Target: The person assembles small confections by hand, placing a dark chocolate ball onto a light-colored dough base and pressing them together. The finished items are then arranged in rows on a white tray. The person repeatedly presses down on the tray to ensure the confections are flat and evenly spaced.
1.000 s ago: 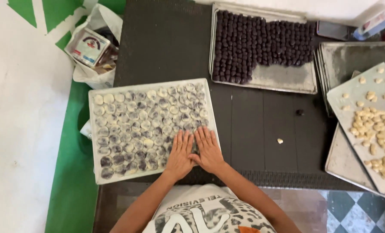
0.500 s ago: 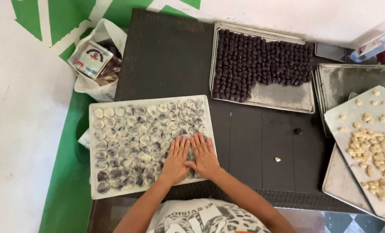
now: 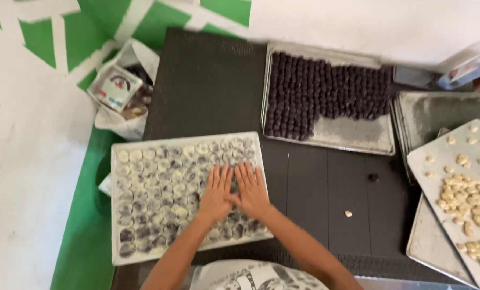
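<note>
While both palms press flat, the tray of flattened dough discs (image 3: 143,215) lies directly under them, long axis running left-right. Left hand (image 3: 216,194) and right hand (image 3: 251,190) sit side by side, fingers spread, gripping nothing. Beyond on the dark table (image 3: 208,80): a tray of dark balls (image 3: 353,137).

A metal tray (image 3: 358,137) of dark purple balls (image 3: 326,91) sits at the dark table's (image 3: 208,80) far edge. Trays of pale pieces (image 3: 466,198) overhang the right edge. A white bag (image 3: 124,88) rests beside the left edge.
</note>
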